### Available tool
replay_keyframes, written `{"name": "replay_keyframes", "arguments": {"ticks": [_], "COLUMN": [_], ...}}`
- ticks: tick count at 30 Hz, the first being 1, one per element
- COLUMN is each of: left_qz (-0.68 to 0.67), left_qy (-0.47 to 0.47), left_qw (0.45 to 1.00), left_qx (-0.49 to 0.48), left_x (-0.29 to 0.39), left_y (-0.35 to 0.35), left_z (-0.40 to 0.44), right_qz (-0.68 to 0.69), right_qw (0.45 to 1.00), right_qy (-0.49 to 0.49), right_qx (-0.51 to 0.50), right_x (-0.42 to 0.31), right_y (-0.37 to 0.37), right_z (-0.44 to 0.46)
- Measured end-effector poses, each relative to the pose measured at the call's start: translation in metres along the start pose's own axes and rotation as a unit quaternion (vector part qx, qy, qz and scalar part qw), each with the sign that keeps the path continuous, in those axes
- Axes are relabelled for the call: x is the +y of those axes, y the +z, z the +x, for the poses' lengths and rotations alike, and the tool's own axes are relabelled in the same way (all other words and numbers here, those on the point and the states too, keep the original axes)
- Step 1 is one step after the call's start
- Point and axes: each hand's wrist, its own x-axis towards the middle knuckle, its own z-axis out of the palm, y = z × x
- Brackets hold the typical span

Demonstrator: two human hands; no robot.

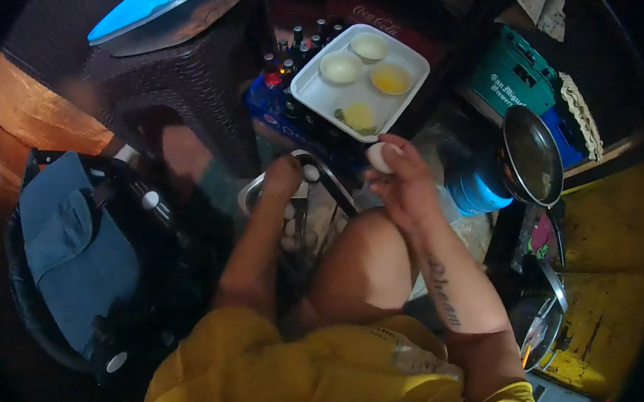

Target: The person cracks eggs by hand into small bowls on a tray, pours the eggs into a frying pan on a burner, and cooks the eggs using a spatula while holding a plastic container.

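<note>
My right hand [405,181] is raised near the front edge of the white tray, its fingers closed around a white egg [379,159]. Lower and to the left, my left hand [284,176] looks like a fist over a metal-rimmed container [331,178]. What that hand grips, if anything, is hidden. Beside its knuckles lies a loose egg [310,173], and several more eggs [290,229] sit below in shadow. On the white tray [307,95] are two pale bowls [370,47], a bowl of yellow liquid [390,79] and a chopped pale-yellow heap [358,116] with green bits.
Bottles [297,39] in a blue crate [265,107] stand by the tray. At right are a dark frying pan [533,156], a blue canister [479,193] and a green crate [514,76]. A blue-lidded container [160,7] rests on a dark stool [188,80]; a bag [73,236] lies left.
</note>
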Motion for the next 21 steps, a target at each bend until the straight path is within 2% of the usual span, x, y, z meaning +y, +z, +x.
{"name": "replay_keyframes", "arguments": {"ticks": [4, 6, 7, 8, 10, 11, 13, 17, 19, 20, 21], "left_qz": [0.003, -0.009, 0.028, 0.066, 0.156, 0.152, 0.11, 0.122, 0.038, 0.041, -0.083], "left_qy": [0.014, 0.051, 0.039, 0.027, 0.046, 0.062, -0.035, -0.024, 0.061, 0.062, 0.006], "left_qw": [0.999, 0.998, 0.998, 0.997, 0.987, 0.986, 0.992, 0.991, 0.993, 0.993, 0.988], "left_qx": [0.033, 0.044, 0.043, 0.043, 0.012, 0.011, -0.058, -0.043, 0.091, 0.092, 0.128], "left_x": [0.002, -0.002, 0.003, 0.006, 0.015, 0.021, 0.03, 0.015, 0.007, 0.014, 0.03], "left_y": [0.044, 0.069, 0.077, 0.085, 0.091, 0.088, 0.082, 0.096, 0.092, 0.077, 0.048], "left_z": [0.002, 0.01, 0.01, 0.01, 0.01, 0.012, 0.017, 0.019, 0.015, 0.011, 0.0], "right_qz": [0.023, 0.09, 0.086, 0.094, 0.103, 0.076, 0.044, 0.102, 0.217, 0.22, 0.229], "right_qw": [1.0, 0.996, 0.996, 0.995, 0.994, 0.996, 0.997, 0.993, 0.974, 0.973, 0.971], "right_qy": [0.0, 0.012, -0.005, 0.019, 0.029, 0.039, 0.049, 0.058, 0.066, 0.065, 0.06], "right_qx": [-0.004, -0.023, -0.012, -0.017, -0.012, -0.02, -0.032, -0.026, 0.0, -0.002, 0.035], "right_x": [0.031, 0.029, 0.03, 0.03, 0.03, 0.031, 0.03, 0.031, 0.029, 0.03, 0.031], "right_y": [0.004, 0.004, 0.002, 0.001, -0.001, -0.001, -0.005, -0.017, -0.028, -0.031, -0.033], "right_z": [-0.003, -0.004, -0.005, -0.005, -0.004, -0.003, -0.003, 0.004, 0.007, 0.009, 0.01]}}
